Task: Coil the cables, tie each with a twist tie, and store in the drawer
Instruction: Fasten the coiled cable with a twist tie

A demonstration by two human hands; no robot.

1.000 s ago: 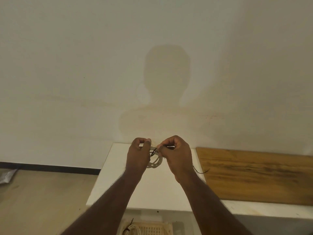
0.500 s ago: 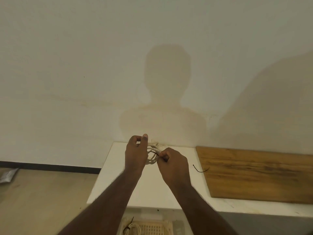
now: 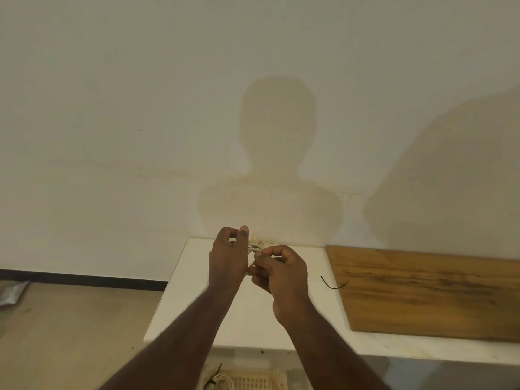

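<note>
1. A coiled white cable [image 3: 254, 247] is held above the white tabletop [image 3: 247, 313] between both hands; only a few strands are seen in the gap between them, the rest being covered by fingers and palms.
2. The left hand [image 3: 228, 257] is curled round the coil's left side, thumb tip raised above the strands and forefinger bent into a loop.
3. The right hand [image 3: 281, 273] is pressed against the coil from the right, thumb and forefinger pinched together just where the strands emerge; what is pinched is probably a twist tie, but it cannot be made out here.
4. A loose dark twist tie [image 3: 334, 284] is seen to the right of the grip, well apart from the hands, lying on the tabletop with one end reaching the edge of the wooden board [image 3: 427, 294].
5. The board is cut off by the right frame edge.
6. Below the grip, at the bottom edge of the frame, a cream slotted basket [image 3: 253, 382] is partly shown, with another white cable bundle [image 3: 216, 381] in it bound by a dark tie; whether this basket sits in a drawer cannot be told.
7. The person's shadow [image 3: 277, 164] is cast on the wall [image 3: 112, 108] beyond the grip.
8. No legible writing or labels are shown on any surface.
</note>
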